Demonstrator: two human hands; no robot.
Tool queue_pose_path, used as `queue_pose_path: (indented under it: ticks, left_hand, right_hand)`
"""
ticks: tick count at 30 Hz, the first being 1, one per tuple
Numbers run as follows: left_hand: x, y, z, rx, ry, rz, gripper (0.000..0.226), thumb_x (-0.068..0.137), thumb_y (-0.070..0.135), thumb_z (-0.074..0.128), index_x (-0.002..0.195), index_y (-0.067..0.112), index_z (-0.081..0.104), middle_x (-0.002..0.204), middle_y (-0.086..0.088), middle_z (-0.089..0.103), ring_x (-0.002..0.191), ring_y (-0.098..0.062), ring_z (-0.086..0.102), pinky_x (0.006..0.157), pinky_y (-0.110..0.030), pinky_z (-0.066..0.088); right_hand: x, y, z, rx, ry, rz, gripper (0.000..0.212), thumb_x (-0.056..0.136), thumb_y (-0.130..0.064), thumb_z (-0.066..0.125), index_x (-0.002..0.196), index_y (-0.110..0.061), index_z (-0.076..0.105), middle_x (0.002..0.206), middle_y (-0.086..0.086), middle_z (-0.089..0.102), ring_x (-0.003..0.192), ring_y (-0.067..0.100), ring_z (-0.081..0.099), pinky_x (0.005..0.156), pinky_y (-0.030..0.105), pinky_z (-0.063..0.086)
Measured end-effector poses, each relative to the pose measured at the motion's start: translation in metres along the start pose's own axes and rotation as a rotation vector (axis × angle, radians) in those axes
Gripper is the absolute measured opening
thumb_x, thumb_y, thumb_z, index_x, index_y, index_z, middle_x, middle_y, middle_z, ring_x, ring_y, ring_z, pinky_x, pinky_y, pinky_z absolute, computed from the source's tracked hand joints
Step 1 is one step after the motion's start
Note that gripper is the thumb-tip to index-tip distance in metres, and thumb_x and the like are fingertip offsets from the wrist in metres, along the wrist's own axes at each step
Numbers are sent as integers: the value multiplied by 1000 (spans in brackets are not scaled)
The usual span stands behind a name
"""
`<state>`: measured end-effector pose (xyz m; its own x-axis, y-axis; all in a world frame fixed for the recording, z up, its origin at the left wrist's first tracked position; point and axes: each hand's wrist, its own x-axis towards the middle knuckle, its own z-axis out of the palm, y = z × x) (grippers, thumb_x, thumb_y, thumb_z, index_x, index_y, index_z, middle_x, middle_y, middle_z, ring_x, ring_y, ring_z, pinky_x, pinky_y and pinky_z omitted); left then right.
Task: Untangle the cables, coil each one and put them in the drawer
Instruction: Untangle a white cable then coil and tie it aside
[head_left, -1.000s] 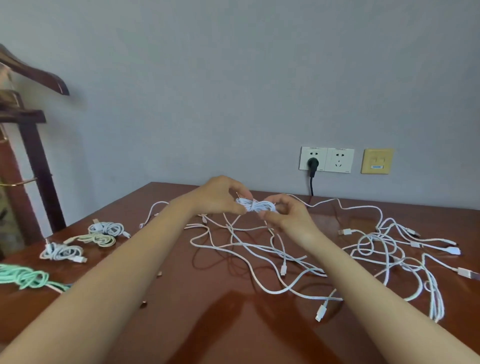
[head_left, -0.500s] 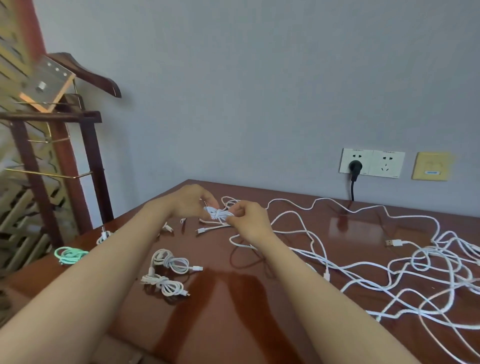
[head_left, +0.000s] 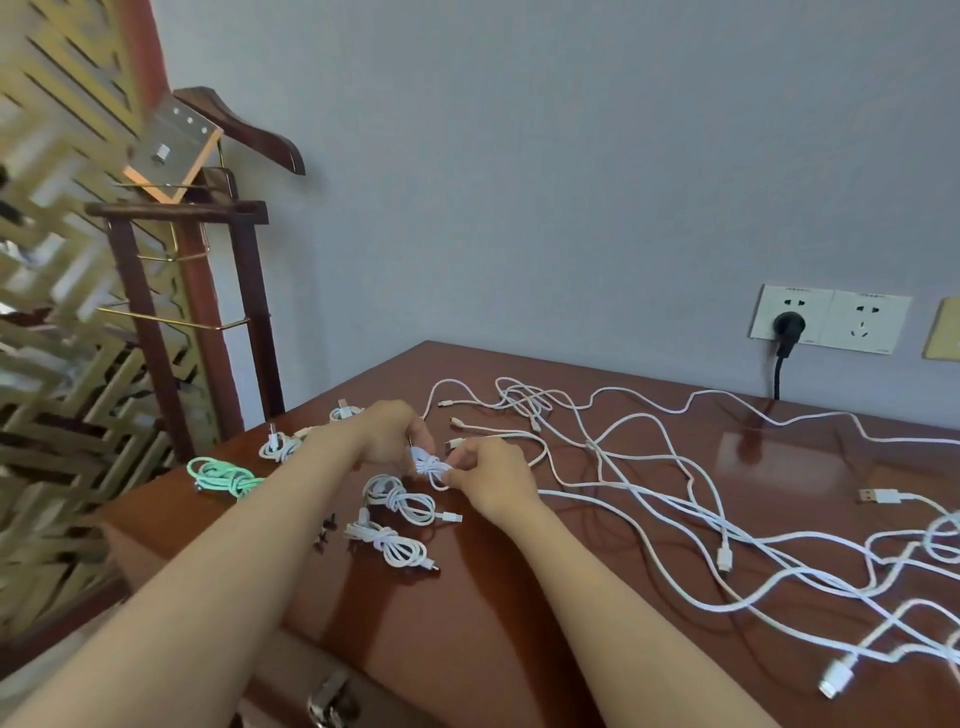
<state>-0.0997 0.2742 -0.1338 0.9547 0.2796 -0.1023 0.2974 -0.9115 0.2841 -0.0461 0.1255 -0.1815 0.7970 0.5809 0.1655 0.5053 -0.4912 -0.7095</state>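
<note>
1. Nearest you, two white coils lie finished on the table; none is put away yet.
2. Your left hand and right hand both pinch a small white coil just above the table.
3. Beyond, a green coil is done; the loose tangle to your right awaits sorting.
4. No writing is legible on the wall sockets.

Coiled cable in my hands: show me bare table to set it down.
For the held coil, bare table lies at the front edge, between the forearms, nearer than the two white coils. A smaller patch sits near the sockets, ringed by loose cables. The right side is crowded with them.
</note>
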Motion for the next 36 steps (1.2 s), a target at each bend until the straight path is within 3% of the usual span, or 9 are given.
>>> queue_pose_path:
  ticks: [4, 9, 13, 17, 19, 22, 25, 30, 36]
  left_hand:
    - [-4, 11, 2, 96, -88, 9, 37, 82, 4, 64, 116, 18, 64, 118, -3, 62, 107, -19, 57, 82, -24, 45]
    - [-3, 36, -9, 80, -62, 55, 46, 83, -4, 55, 124, 17, 59, 126, -4, 57, 115, -20, 54, 86, -23, 42]
    - [0, 58, -12, -10, -73, 121, 43, 82, -7, 48, 115, 16, 63, 117, -8, 62, 99, -22, 59, 79, -31, 49]
    - [0, 79, -6, -75, -88, 184, 49, 81, -12, 35, 112, 12, 65, 111, -9, 61, 85, -21, 56, 66, -31, 45]
    - [0, 86, -1, -95, -89, 197, 48, 83, -11, 33, 110, 12, 65, 110, -8, 62, 94, -22, 56, 69, -27, 44]
    - [1, 96, 7, -100, -92, 209, 47, 85, -10, 33, 113, 11, 65, 112, -10, 64, 102, -20, 56, 87, -27, 46]
    - [3, 103, 12, -114, -91, 215, 45, 87, -8, 35, 115, 12, 64, 110, -9, 63, 99, -19, 55, 86, -25, 44]
    - [8, 123, 17, -163, 22, 251, 43, 93, 4, 46, 134, 14, 44, 131, -9, 48, 118, -24, 49, 92, -24, 38]
    - [18, 156, 28, -244, 162, 379, 60, 93, 20, 55, 146, 19, 26, 148, -12, 28, 135, -25, 31, 108, -28, 25]
  right_hand:
    - [-3, -2, -2, -77, -75, -57, 12, 81, -24, 67, 91, -19, 68, 101, 3, 69, 98, 21, 60, 85, 31, 47]
    - [-3, -6, -27, -96, 10, -102, 23, 88, -13, 47, 97, -16, 68, 103, 8, 68, 98, 26, 60, 83, 29, 45]
    - [-4, 2, -57, -156, 73, -60, 35, 81, 1, 45, 105, -13, 66, 114, 9, 64, 107, 25, 56, 86, 26, 41]
    - [-13, 23, -78, -339, 44, 27, 26, 87, -7, 51, 111, -8, 60, 116, 11, 61, 110, 29, 54, 84, 27, 41]
    - [-19, 35, -82, -503, -4, 42, 30, 90, -8, 45, 118, -7, 56, 122, 15, 58, 115, 31, 52, 89, 31, 42]
    - [-29, 45, -87, -660, -41, 102, 30, 92, -8, 44, 120, -6, 52, 127, 16, 54, 117, 32, 52, 92, 35, 43]
    - [-36, 48, -98, -743, -22, 128, 28, 93, -8, 43, 119, -5, 53, 126, 16, 54, 116, 34, 53, 91, 36, 43]
    - [-40, 52, -131, -531, 190, 159, 28, 93, -19, 44, 116, -23, 61, 122, 10, 59, 113, 32, 54, 89, 34, 43]
    - [-45, 61, -172, -148, 428, 101, 19, 91, -25, 52, 98, -19, 69, 103, 8, 69, 102, 29, 58, 81, 31, 41]
